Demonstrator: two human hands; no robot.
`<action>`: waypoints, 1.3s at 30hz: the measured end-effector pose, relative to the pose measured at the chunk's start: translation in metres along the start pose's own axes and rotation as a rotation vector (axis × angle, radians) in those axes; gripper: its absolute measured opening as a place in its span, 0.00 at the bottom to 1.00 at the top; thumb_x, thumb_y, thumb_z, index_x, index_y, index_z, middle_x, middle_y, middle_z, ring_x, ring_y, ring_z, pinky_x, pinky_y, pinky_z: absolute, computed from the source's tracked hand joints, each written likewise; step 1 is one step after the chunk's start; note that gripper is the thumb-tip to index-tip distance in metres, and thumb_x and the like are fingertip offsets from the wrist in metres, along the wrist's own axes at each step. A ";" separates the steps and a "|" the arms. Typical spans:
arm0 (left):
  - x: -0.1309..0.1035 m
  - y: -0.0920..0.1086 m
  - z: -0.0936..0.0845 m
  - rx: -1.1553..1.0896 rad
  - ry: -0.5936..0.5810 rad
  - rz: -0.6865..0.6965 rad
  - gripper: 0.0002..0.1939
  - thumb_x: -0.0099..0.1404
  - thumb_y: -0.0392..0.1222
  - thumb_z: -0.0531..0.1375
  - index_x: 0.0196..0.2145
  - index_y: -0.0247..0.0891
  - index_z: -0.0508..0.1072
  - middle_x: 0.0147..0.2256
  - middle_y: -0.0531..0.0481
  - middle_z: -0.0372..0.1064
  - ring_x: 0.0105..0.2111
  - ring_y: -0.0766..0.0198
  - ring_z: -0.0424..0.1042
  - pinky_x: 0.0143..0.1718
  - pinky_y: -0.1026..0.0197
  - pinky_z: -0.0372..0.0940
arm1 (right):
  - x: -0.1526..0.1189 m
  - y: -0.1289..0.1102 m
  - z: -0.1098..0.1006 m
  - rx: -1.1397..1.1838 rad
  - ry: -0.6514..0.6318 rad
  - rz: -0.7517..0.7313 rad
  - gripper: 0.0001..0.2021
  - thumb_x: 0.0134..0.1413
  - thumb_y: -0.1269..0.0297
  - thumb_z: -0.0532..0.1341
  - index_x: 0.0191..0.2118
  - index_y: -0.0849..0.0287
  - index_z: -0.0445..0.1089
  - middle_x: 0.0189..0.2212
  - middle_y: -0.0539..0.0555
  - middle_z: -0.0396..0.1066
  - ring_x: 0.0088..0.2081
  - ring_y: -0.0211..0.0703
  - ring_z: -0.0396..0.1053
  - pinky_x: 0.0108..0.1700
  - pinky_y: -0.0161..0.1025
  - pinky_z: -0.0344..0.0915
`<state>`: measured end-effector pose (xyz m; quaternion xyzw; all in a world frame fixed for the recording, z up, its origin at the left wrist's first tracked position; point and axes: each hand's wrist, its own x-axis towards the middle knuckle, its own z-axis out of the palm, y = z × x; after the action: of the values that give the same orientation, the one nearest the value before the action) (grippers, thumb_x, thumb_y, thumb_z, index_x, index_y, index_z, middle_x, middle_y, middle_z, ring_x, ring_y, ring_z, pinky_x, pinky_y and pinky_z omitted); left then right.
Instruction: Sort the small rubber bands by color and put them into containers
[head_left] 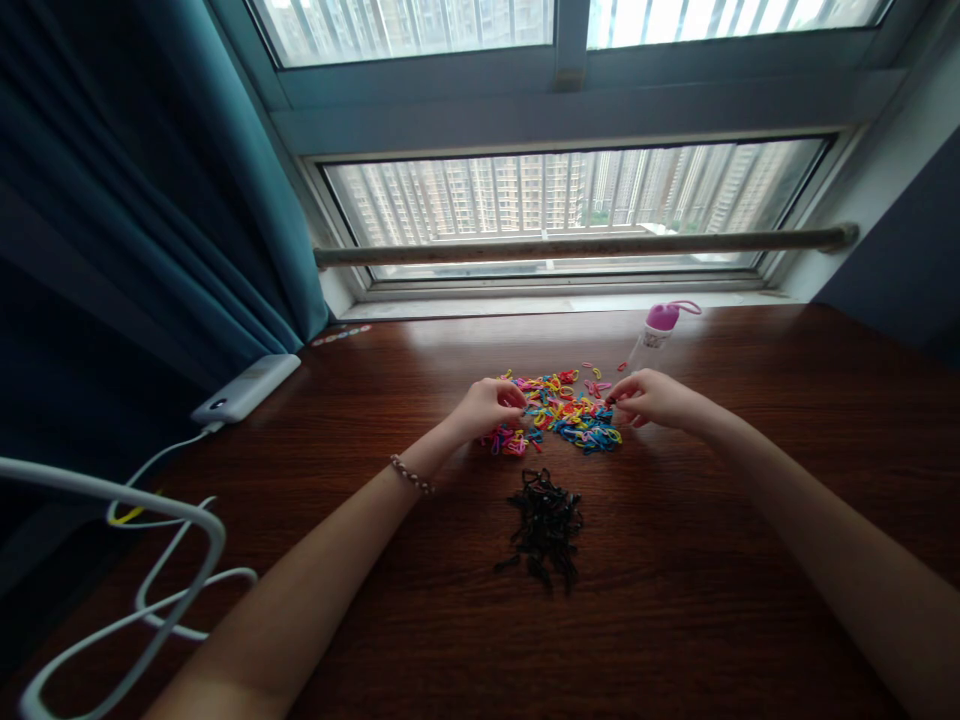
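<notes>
A loose pile of small colourful bands (589,434) lies on the dark wooden table (675,560), between both hands. At its left edge is my left hand (491,405), fingers curled together; whether they pinch a band is too small to tell. My right hand (651,398) is at the pile's right edge, with thumb and forefinger pinched on a small black band (611,400). Nearer to me sits a separate heap of black bands (546,525), touched by neither hand.
Behind my right hand a clear bottle with a pink lid (661,318) leans. A white power strip (247,388) with a looping white cable (214,530) is at the left, beside the blue curtain (247,200). A metal rail (585,247) crosses the window.
</notes>
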<state>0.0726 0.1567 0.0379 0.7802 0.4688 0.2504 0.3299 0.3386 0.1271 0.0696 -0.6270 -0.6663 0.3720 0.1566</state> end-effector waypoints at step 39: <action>-0.006 0.009 0.005 0.289 0.062 0.059 0.06 0.51 0.39 0.58 0.24 0.35 0.73 0.22 0.51 0.69 0.24 0.67 0.66 0.24 0.67 0.57 | -0.005 -0.005 0.006 -0.473 0.193 -0.126 0.07 0.42 0.71 0.59 0.27 0.60 0.75 0.27 0.54 0.74 0.30 0.41 0.70 0.32 0.33 0.61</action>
<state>0.0788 0.1469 0.0409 0.8249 0.4867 0.2139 0.1920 0.3315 0.1204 0.0705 -0.6360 -0.7545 0.1339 0.0917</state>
